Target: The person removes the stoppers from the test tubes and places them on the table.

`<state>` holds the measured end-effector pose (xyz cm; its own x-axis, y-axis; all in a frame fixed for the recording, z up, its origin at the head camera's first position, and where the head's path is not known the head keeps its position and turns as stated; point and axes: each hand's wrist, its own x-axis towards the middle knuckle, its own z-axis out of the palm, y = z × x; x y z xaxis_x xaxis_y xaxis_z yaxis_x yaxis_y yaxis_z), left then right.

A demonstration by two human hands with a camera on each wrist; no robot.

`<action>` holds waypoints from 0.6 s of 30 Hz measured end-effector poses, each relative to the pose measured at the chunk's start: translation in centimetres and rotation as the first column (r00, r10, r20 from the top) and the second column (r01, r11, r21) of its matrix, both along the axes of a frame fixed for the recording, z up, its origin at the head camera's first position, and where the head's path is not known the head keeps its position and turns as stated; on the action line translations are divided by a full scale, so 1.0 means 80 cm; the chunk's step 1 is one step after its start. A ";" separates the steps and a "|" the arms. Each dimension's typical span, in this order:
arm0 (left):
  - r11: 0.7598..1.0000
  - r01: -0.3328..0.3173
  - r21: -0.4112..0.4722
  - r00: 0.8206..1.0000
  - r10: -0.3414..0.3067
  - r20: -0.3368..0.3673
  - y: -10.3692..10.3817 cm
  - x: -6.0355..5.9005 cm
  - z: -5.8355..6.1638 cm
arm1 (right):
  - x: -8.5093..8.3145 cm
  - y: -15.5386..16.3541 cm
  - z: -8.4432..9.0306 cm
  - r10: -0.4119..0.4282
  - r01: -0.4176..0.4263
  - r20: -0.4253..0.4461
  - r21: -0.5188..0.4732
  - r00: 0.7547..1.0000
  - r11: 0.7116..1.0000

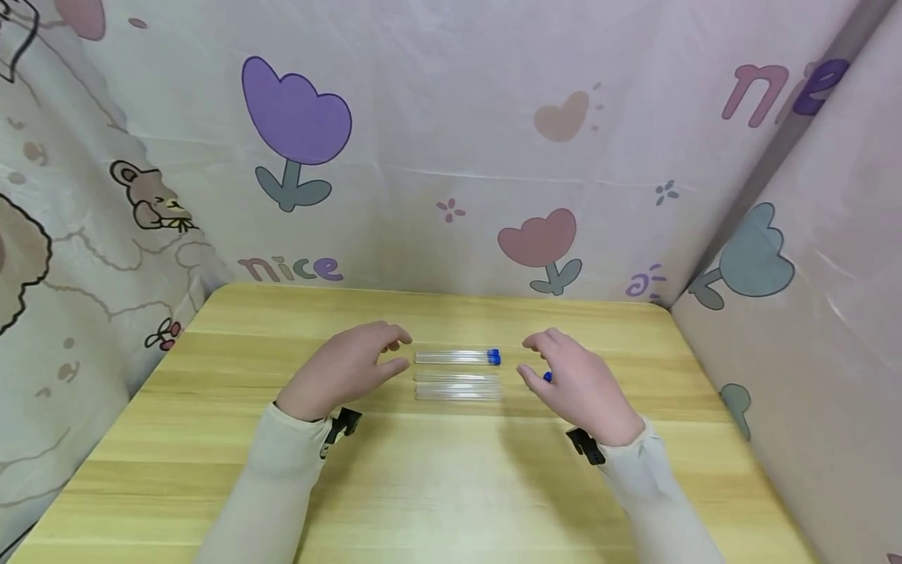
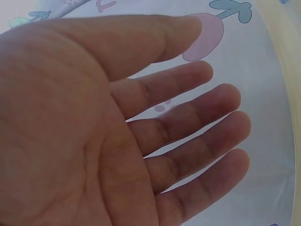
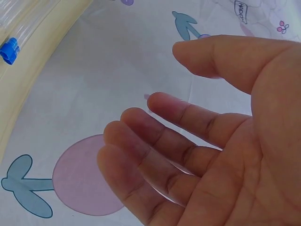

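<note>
Clear tubes with blue caps (image 1: 458, 357) lie side by side on the table, their capped ends to the right. Just nearer to me lies a group of clear tubes (image 1: 456, 387) with no caps visible on them. My left hand (image 1: 347, 366) hovers by the left ends of the tubes, its fingers relaxed and empty. On the other side is my right hand (image 1: 581, 384), loosely bent and holding nothing. A small blue piece (image 1: 547, 377) shows beside its thumb, mostly hidden. In the right wrist view, a blue cap (image 3: 9, 51) appears at the upper left.
The wooden table (image 1: 437, 486) is bounded at the back and sides by a patterned curtain (image 1: 423, 102). A black wrist mount (image 1: 344, 423) sits on the left sleeve, and another mount (image 1: 585, 445) on the right.
</note>
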<state>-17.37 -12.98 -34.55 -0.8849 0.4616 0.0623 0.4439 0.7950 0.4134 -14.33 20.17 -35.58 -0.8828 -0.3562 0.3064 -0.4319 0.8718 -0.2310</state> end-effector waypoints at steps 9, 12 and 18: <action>1.000 0.022 -0.019 1.000 -0.022 -0.003 0.002 -0.005 -0.002 | -0.003 0.004 0.004 -0.028 0.028 0.021 0.010 0.999 1.000; 1.000 0.019 -0.017 1.000 -0.019 0.003 0.003 -0.005 -0.003 | -0.003 0.005 0.005 -0.035 0.034 0.022 0.013 0.999 0.999; 1.000 0.002 -0.028 0.999 -0.001 0.037 0.003 -0.004 -0.005 | -0.005 0.007 0.005 -0.046 0.045 0.030 0.019 0.998 0.999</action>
<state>-17.68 -12.75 -34.93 -0.8856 0.4641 0.0168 0.4300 0.8057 0.4075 -14.70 20.70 -35.15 -0.9071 -0.3204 0.2728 -0.3845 0.8946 -0.2277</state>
